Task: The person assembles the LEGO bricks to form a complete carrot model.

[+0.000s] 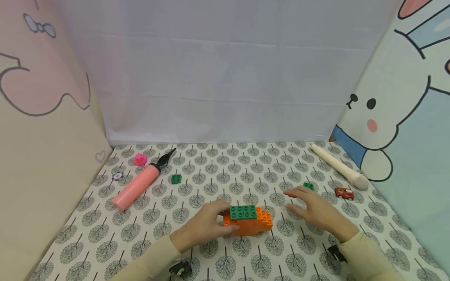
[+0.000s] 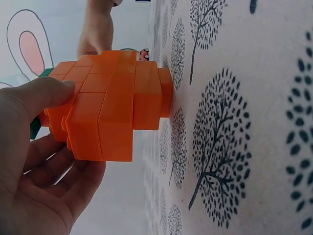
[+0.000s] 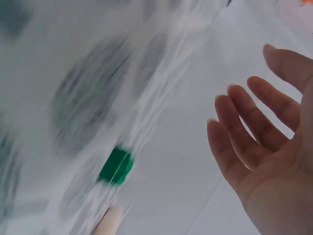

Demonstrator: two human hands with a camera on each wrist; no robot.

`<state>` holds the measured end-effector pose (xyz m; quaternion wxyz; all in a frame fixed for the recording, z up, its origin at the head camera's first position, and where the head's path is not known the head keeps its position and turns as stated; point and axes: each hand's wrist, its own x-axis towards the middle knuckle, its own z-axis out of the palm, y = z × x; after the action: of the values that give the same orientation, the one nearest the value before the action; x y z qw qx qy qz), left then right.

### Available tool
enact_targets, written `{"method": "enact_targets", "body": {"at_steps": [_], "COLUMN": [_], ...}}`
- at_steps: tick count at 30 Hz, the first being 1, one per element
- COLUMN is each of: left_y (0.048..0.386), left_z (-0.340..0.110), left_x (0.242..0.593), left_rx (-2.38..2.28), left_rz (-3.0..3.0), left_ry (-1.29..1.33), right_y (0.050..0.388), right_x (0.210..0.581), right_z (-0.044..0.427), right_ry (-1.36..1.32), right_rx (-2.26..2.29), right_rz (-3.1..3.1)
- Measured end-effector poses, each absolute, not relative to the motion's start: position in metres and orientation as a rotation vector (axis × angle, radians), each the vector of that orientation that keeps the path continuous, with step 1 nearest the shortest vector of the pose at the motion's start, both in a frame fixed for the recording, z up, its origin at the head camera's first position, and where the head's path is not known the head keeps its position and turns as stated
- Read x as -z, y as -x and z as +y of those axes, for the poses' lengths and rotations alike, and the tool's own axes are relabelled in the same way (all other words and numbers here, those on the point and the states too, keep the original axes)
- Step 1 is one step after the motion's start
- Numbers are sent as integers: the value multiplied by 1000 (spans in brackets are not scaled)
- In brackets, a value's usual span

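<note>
My left hand (image 1: 207,222) grips the left end of a block build made of orange toy bricks (image 1: 247,227). Two green bricks (image 1: 243,212) sit side by side on its top. In the left wrist view, the thumb lies along one side of the orange bricks (image 2: 105,98) and the fingers curl round the other side, just above the cloth. My right hand (image 1: 311,208) is over the cloth to the right, holding nothing, its fingers loosely bent. A loose green brick (image 1: 308,186) lies just beyond it; the right wrist view shows that green brick (image 3: 116,165) blurred.
Back left are a pink hand pump (image 1: 137,187), a pink rubber duck (image 1: 140,159), a poker chip (image 1: 117,176) and another green brick (image 1: 176,178). On the right lie a red toy car (image 1: 344,192) and a cream-coloured bat-like stick (image 1: 339,166). Fabric walls enclose the tree-print cloth.
</note>
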<state>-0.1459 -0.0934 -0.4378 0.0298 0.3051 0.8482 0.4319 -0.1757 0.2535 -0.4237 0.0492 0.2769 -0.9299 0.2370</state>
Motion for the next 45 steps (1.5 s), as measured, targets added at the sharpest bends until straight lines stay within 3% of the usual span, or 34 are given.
{"method": "enact_targets", "body": {"at_steps": [12, 35, 45], "left_y": [147, 146, 147], "left_z": [-94, -95, -95], "left_x": [439, 438, 439], "left_rx": [-1332, -1332, -1327], "left_rz": [2589, 2610, 2612], "left_ry": [-953, -971, -973], "right_y": [193, 193, 185], "right_x": [440, 438, 422], "right_z": [320, 320, 291], "right_ry": [-544, -523, -647], "right_rx": [-544, -604, -703], "right_rz": [-3068, -3084, -3023]}}
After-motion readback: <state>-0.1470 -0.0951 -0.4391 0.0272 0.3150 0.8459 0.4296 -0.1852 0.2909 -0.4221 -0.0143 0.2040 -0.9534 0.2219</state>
